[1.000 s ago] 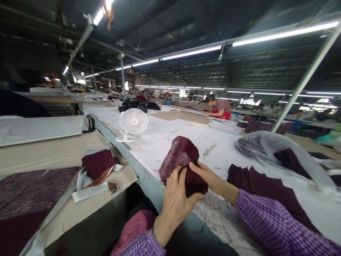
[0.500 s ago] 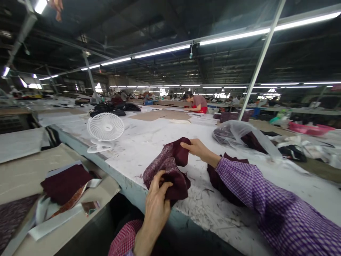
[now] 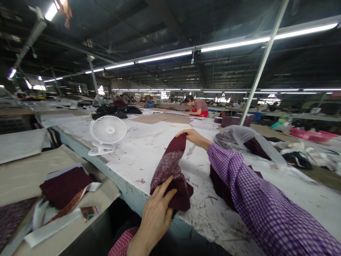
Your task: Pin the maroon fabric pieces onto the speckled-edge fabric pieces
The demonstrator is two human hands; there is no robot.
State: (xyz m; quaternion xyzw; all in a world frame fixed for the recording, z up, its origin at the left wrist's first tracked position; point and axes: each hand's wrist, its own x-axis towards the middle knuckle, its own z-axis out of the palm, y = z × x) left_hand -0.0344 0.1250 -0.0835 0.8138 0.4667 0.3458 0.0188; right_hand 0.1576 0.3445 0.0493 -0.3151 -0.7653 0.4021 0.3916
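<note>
Between my hands a maroon fabric piece [image 3: 170, 165] with a speckled middle band is stretched at the near edge of the white-covered table [image 3: 138, 142]. My right hand [image 3: 195, 138] pinches its far upper corner, lifted off the surface. Over the near end lies my left hand [image 3: 157, 206], its thumb and fingers closed on the cloth; the thumb is partly hidden. Another pile of dark maroon fabric [image 3: 221, 183] rests beneath and beside my right forearm, which hides part of it.
A white clip fan [image 3: 108, 129] stands on the table's left edge. Fabric scraps [image 3: 65, 186] lie on a lower surface at left. At right are a clear plastic bag [image 3: 239, 137] and a pink basin [image 3: 311, 134]. A person [image 3: 198, 106] leans over the table farther back.
My right hand has drawn the fabric's far corner up and away, so the crumpled piece is now straighter and longer. My left hand has shifted slightly nearer and flattened over the cloth.
</note>
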